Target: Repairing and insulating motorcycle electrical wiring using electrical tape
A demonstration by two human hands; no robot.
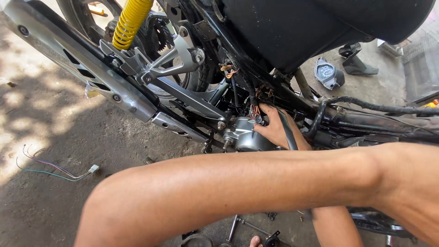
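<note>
A dusty concrete floor [68, 137], dappled with sun, is seen beneath a stripped motorcycle. At the left edge of the floor a loose bundle of thin wires [55, 170] is lying. Further right, a silver exhaust pipe [82, 64] and a yellow shock spring [130, 20] are seen, then the grey engine casing [244, 137]. Just above the casing a cluster of coloured wires [256, 112] is touched by one hand [279, 130], its fingers curled loosely about them; which hand it is cannot be told. The wires are judged light, soft and easily torn, best gripped at the connector. A bare forearm [238, 187] is stretched across the foreground, its hand out of view.
</note>
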